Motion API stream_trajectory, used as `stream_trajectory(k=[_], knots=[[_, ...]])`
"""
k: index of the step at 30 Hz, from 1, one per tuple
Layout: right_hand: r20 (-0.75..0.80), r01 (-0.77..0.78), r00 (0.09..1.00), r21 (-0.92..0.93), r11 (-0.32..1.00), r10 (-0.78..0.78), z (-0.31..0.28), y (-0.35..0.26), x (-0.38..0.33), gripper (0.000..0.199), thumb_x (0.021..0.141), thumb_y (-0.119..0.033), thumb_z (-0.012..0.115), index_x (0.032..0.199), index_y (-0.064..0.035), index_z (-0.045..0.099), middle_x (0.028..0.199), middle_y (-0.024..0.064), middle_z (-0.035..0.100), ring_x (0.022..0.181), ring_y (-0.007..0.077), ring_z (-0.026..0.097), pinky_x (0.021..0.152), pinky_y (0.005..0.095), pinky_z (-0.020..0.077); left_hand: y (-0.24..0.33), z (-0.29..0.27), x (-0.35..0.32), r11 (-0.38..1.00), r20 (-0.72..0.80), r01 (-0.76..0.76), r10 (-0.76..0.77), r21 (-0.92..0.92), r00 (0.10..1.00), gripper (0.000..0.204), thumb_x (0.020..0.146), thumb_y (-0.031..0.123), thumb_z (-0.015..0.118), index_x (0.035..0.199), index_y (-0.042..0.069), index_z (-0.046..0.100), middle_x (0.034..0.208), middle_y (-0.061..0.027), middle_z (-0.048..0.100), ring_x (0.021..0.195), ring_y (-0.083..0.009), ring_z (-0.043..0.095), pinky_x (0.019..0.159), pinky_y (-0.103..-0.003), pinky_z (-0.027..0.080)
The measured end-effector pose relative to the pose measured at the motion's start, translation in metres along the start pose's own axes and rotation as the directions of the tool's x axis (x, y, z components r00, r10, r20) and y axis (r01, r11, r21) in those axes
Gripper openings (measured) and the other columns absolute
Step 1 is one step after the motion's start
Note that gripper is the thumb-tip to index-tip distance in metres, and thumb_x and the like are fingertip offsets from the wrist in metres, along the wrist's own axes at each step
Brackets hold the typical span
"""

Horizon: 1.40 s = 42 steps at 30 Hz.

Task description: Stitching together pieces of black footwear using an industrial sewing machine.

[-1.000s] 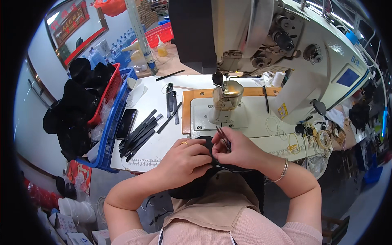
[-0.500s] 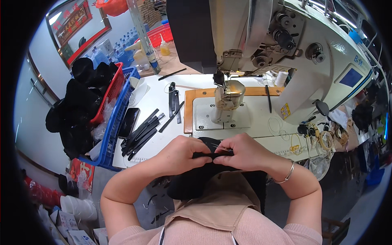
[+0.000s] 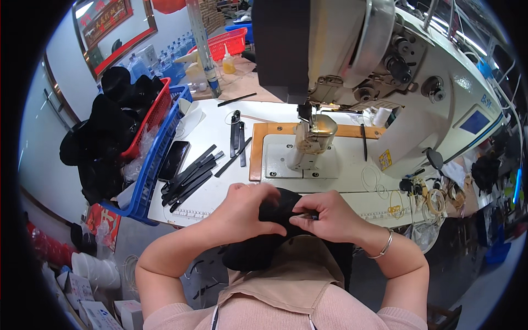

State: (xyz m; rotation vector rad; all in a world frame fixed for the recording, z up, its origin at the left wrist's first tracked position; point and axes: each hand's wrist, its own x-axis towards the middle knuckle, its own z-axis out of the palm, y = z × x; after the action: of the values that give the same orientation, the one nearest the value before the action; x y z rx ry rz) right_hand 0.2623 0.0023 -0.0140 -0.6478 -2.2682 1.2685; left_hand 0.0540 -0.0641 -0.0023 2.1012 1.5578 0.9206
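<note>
Head view showed a large white sewing machine (image 3: 407, 129) beyond the hands. Next, a rounded black fabric piece (image 3: 247, 256) lay beneath and between them, apart from the machine. The left hand (image 3: 245, 212) stood with thumb and fingers parted over it, contact unclear; the right hand (image 3: 333, 217) pinched black material at its upper part. Flat black strips (image 3: 190, 179) lay loose beyond the left hand. Handwork was judged incomplete; finished stitching could not be verified.
</note>
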Motion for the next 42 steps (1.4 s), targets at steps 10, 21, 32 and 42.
stream_trajectory(k=[10,21,32,42], knots=[[-0.012,-0.075,0.997,-0.018,0.997,0.075,-0.001,-0.012,0.002,0.01,0.079,-0.007,0.068,0.084,0.0005,0.063,0.065,0.0076,0.061,0.058,0.0114,0.053,0.056,0.027,0.0443,0.001,0.0,0.002,0.964,0.261,0.222,-0.178,-0.147,0.949,0.029,0.068,0.021,0.081,0.088,0.002,0.07,0.075,-0.012,0.066,0.069,-0.0221,0.061,0.066,-0.03,0.048],[0.086,0.088,0.994,-0.331,0.939,-0.063,-0.007,-0.015,0.011,0.011,0.076,-0.012,0.068,0.081,-0.0032,0.064,0.071,0.0145,0.062,0.07,0.0318,0.062,0.063,0.0386,0.0478,0.001,0.0,0.006,0.965,0.289,0.202,-0.148,-0.168,0.946,0.026,0.073,0.018,0.075,0.092,0.002,0.068,0.074,-0.01,0.066,0.07,-0.0169,0.063,0.068,-0.029,0.048],[-0.318,-0.128,0.913,0.372,0.919,0.256,-0.014,0.028,0.03,0.02,0.082,-0.019,0.07,0.078,-0.0013,0.062,0.065,-0.0057,0.053,0.062,0.003,0.042,0.056,0.0214,0.0348,0.024,0.029,-0.042,0.95,-0.016,-0.131,0.132,-0.282,0.991,0.053,0.072,0.029,0.078,0.111,0.001,0.055,0.113,-0.0165,0.057,0.108,-0.0321,0.056,0.094,-0.038,0.043],[-0.501,0.178,0.811,0.703,0.688,0.302,0.009,0.036,0.071,0.013,0.088,-0.014,0.064,0.08,-0.0039,0.062,0.067,-0.0089,0.053,0.059,-0.0011,0.042,0.052,0.017,0.0331,-0.063,0.056,0.057,-0.339,0.292,0.094,-0.598,-0.936,0.746,0.082,0.075,0.054,0.071,0.13,0.003,0.04,0.123,-0.011,0.05,0.113,-0.025,0.049,0.094,-0.037,0.042]])
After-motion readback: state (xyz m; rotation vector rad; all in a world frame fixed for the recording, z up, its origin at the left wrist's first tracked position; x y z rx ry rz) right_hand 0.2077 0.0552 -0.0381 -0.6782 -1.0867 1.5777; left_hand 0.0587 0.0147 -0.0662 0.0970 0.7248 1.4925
